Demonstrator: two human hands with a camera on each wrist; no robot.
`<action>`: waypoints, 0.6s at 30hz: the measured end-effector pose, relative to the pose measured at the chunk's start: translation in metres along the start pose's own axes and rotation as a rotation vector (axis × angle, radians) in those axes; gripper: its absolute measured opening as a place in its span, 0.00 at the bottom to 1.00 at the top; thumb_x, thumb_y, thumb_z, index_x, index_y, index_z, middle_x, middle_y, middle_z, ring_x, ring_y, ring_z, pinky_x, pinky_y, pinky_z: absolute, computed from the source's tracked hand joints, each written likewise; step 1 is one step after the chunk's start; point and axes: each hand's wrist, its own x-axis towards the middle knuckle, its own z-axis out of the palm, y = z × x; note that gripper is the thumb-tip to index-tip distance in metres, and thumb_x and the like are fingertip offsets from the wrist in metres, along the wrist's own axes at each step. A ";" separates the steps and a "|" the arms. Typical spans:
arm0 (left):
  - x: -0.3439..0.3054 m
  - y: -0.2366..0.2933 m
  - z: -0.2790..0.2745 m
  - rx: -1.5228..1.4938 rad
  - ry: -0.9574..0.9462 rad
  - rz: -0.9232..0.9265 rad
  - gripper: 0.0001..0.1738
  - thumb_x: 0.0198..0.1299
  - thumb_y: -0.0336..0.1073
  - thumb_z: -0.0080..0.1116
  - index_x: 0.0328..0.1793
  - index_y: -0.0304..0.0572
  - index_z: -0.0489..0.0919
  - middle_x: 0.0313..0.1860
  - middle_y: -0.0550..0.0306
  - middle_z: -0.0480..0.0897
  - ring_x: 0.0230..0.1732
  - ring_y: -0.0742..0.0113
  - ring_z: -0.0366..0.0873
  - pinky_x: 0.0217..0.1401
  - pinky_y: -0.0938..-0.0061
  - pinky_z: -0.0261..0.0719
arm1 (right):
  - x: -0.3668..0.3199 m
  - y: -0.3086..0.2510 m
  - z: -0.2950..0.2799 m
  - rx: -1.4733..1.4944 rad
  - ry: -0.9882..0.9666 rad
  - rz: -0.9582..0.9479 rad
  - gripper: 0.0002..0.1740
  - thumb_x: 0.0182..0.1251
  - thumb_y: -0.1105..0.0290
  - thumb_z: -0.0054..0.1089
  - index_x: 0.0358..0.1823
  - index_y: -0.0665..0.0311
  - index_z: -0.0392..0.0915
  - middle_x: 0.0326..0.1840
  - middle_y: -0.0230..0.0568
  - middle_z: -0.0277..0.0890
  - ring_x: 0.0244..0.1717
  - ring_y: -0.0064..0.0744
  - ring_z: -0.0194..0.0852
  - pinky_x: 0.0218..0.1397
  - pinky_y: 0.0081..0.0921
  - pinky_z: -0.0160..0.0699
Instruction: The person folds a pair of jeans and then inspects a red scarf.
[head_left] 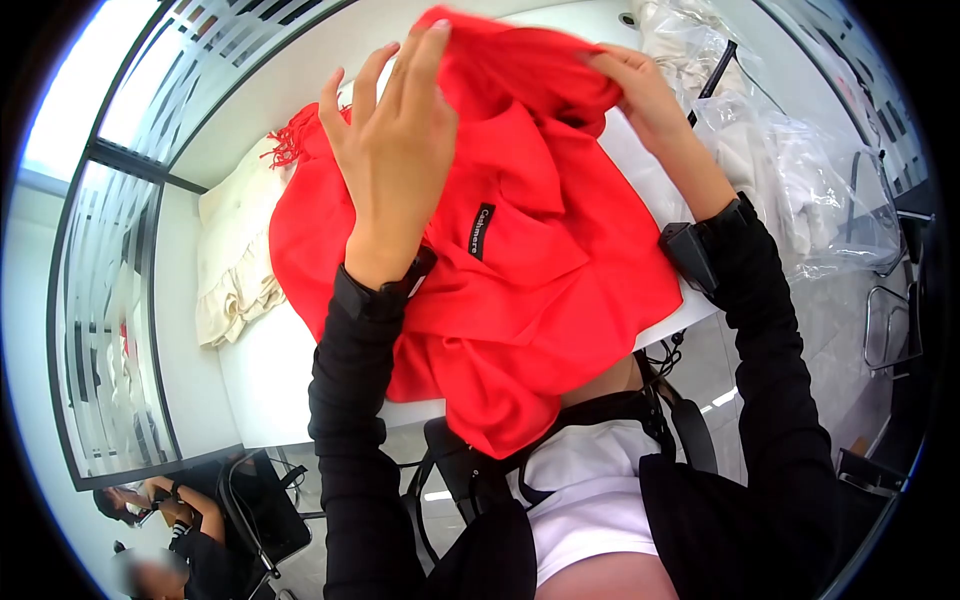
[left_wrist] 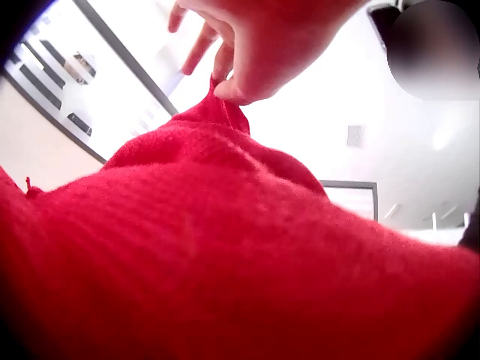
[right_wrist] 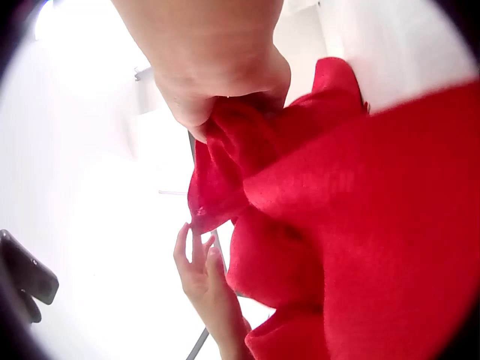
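Note:
A large red scarf [head_left: 540, 290] with a fringe and a black "Cashmere" label [head_left: 481, 232] lies bunched over the white table, its near part drooping past the edge. At the far side its upper part is lifted in both hands. The left hand [head_left: 395, 150] pinches a peak of the cloth between thumb and index finger, plain in the left wrist view [left_wrist: 270, 45], with its other fingers spread. Bunched cloth is gripped by the right hand [head_left: 645, 100]; in the right wrist view its fingertips are hidden behind the scarf [right_wrist: 390, 210].
Cream cloth [head_left: 235, 250] with ruffled edges lies on the table [head_left: 270, 390] at the left. Clear plastic bags [head_left: 800, 190] with pale contents are at the right. Chairs [head_left: 265, 515] stand at lower left, near other people. A glass partition [head_left: 105, 320] borders the left side.

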 end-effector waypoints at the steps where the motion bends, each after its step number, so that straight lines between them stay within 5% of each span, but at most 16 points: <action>1: 0.002 0.004 -0.008 0.011 -0.084 -0.037 0.25 0.52 0.30 0.54 0.58 0.51 0.69 0.54 0.55 0.72 0.44 0.66 0.74 0.61 0.63 0.58 | -0.003 -0.009 0.010 0.051 0.246 -0.049 0.10 0.59 0.68 0.54 0.35 0.68 0.78 0.32 0.30 0.77 0.31 0.16 0.72 0.35 0.15 0.70; 4: 0.003 -0.014 -0.008 -0.153 -0.086 -0.130 0.23 0.51 0.30 0.53 0.55 0.49 0.69 0.58 0.54 0.68 0.43 0.63 0.74 0.57 0.62 0.62 | 0.013 -0.006 -0.025 0.081 0.493 -0.061 0.13 0.61 0.69 0.51 0.42 0.71 0.73 0.37 0.37 0.76 0.36 0.23 0.75 0.40 0.18 0.73; 5: 0.002 -0.019 -0.012 -0.314 -0.193 -0.263 0.18 0.52 0.32 0.53 0.51 0.44 0.72 0.52 0.52 0.73 0.40 0.60 0.75 0.51 0.65 0.67 | 0.014 -0.005 -0.030 0.077 0.515 -0.073 0.13 0.62 0.70 0.50 0.43 0.72 0.72 0.39 0.38 0.76 0.38 0.24 0.75 0.43 0.20 0.73; 9: 0.004 -0.017 -0.035 -0.674 -0.684 -0.131 0.14 0.49 0.32 0.58 0.43 0.38 0.75 0.35 0.53 0.80 0.38 0.62 0.77 0.42 0.73 0.73 | 0.013 -0.002 -0.019 0.092 0.494 -0.197 0.15 0.62 0.73 0.48 0.49 0.74 0.66 0.45 0.45 0.72 0.48 0.31 0.72 0.53 0.25 0.70; 11: 0.007 -0.004 -0.045 -1.033 -1.144 -0.080 0.23 0.44 0.30 0.62 0.50 0.41 0.72 0.43 0.53 0.77 0.43 0.59 0.75 0.45 0.73 0.72 | 0.015 0.002 -0.023 0.107 0.348 -0.329 0.20 0.59 0.76 0.49 0.53 0.73 0.63 0.53 0.48 0.67 0.57 0.34 0.66 0.61 0.27 0.63; 12: -0.004 0.002 -0.045 -1.098 -1.233 0.063 0.29 0.40 0.28 0.63 0.53 0.43 0.70 0.52 0.53 0.73 0.48 0.57 0.72 0.50 0.70 0.71 | 0.015 0.004 -0.024 -0.047 0.340 -0.366 0.20 0.58 0.76 0.50 0.54 0.71 0.63 0.54 0.47 0.66 0.58 0.33 0.65 0.61 0.26 0.62; 14: -0.024 0.016 -0.047 -0.918 -1.287 0.170 0.28 0.40 0.26 0.62 0.53 0.44 0.70 0.53 0.53 0.70 0.50 0.56 0.70 0.52 0.66 0.69 | 0.012 -0.003 -0.013 -0.353 0.317 -0.435 0.22 0.57 0.77 0.51 0.55 0.69 0.63 0.57 0.44 0.65 0.60 0.32 0.63 0.62 0.25 0.60; 17: -0.026 0.025 -0.034 -0.798 -1.166 0.182 0.23 0.42 0.25 0.58 0.49 0.43 0.72 0.49 0.53 0.70 0.45 0.52 0.72 0.49 0.65 0.71 | 0.011 0.000 -0.011 -0.542 0.214 -0.431 0.13 0.54 0.74 0.55 0.43 0.63 0.73 0.37 0.31 0.71 0.39 0.19 0.68 0.45 0.15 0.66; 18: -0.020 0.023 -0.033 -0.701 -1.237 0.094 0.19 0.44 0.23 0.53 0.46 0.43 0.73 0.41 0.51 0.71 0.41 0.49 0.72 0.45 0.65 0.72 | 0.008 -0.001 -0.010 -0.562 0.166 -0.398 0.10 0.54 0.73 0.56 0.39 0.62 0.75 0.30 0.29 0.71 0.32 0.16 0.69 0.38 0.12 0.68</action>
